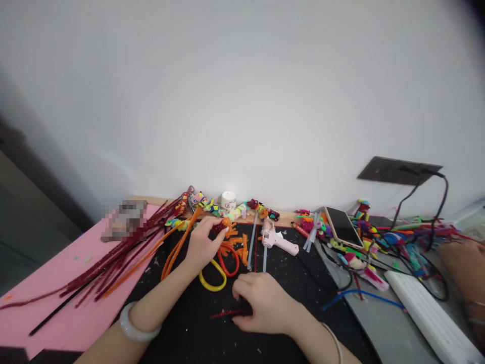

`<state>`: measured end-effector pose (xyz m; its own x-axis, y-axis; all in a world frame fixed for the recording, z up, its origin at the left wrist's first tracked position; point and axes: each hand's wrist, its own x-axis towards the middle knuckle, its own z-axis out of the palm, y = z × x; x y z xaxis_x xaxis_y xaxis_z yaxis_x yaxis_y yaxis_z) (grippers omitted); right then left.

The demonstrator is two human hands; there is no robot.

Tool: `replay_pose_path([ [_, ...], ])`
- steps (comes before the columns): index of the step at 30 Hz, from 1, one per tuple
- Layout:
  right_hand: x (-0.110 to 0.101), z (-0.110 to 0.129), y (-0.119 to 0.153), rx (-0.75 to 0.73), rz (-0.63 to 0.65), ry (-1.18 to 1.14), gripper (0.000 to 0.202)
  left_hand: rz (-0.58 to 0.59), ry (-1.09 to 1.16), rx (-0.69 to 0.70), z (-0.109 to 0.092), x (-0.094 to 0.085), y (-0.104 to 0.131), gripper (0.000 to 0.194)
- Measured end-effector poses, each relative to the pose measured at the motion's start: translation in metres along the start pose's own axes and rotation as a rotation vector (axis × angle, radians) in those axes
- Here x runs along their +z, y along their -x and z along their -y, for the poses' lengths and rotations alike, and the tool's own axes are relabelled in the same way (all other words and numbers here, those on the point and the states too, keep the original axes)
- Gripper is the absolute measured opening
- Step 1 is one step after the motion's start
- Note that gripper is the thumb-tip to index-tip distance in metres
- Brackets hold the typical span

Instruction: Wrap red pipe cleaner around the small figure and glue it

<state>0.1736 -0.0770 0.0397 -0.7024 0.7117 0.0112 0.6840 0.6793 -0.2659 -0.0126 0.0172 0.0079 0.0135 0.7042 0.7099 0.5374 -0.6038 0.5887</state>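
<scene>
Two light pinches probably work best
Left hand (204, 244) grasps a fuzzy red-orange piece (226, 222); right hand (267, 304) pinches a glittery dark-red stem (228, 314).

Your glue gun (282, 244) is smooth, pale plastic, its nozzle end browned and rough; the glue stick (252, 245) beside it looks translucent and slick. The short dark red stem (226, 314) before you glitters like tinsel, as does the long red bundle (113, 258), while the orange stems (188, 233) are matt and fuzzy. You have glossy plastic on the scissors (213, 288) and shiny dark glass on the phone (343, 226). Your bangle (126, 321) looks polished, like stone. The black mat (189, 328) is matt and flecked, the power strip (426, 318) smooth white plastic.
</scene>
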Motion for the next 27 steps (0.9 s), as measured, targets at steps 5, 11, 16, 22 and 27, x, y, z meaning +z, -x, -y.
replay_pose_path([
  [5, 0.016, 0.010, -0.001, -0.065, 0.010, 0.039, 0.007, 0.004, -0.002, -0.016, 0.003, 0.003, -0.002, 0.009],
  [11, 0.026, 0.003, 0.002, -0.080, -0.167, -0.079, 0.013, -0.020, -0.014, -0.032, 0.011, 0.006, -0.004, 0.009],
  [16, 0.029, -0.004, 0.005, -0.009, -0.359, -0.289, 0.016, -0.014, -0.013, -0.037, 0.012, 0.007, -0.005, 0.010],
  [22, 0.032, -0.016, -0.001, 0.119, -0.519, -0.543, 0.021, -0.012, -0.016, -0.043, 0.012, 0.006, -0.004, 0.011],
  [27, 0.032, -0.020, -0.004, 0.162, -0.663, -0.510, 0.018, -0.004, -0.038, -0.036, 0.010, -0.001, -0.001, 0.011],
])
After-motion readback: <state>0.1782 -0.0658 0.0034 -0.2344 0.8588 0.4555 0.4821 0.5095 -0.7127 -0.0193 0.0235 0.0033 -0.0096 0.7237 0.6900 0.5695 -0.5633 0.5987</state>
